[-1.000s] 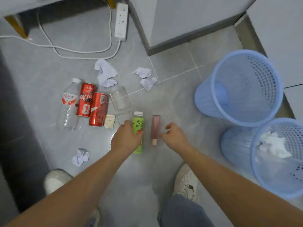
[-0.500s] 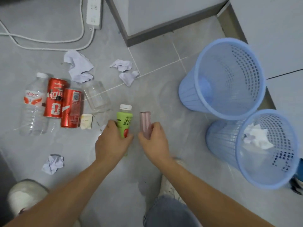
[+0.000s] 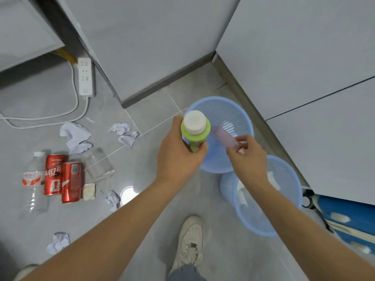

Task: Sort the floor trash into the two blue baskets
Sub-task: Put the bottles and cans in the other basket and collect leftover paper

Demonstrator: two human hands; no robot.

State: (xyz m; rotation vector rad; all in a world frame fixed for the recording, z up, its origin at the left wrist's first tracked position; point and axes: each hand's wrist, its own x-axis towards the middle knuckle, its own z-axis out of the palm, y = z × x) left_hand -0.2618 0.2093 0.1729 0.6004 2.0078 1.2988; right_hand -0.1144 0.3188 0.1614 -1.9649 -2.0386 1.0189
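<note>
The left hand grips a green bottle; the right hand pinches a pink tube above the far basket.

White sneaker, blue jeans

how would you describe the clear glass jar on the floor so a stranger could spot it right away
Start from the two red cans lying side by side on the grey floor, left of the person's arms. Just to their upper right lies the glass jar, on its side. Unlike the labelled plastic bottle beyond the cans, it is short, wide, and bare.
</note>
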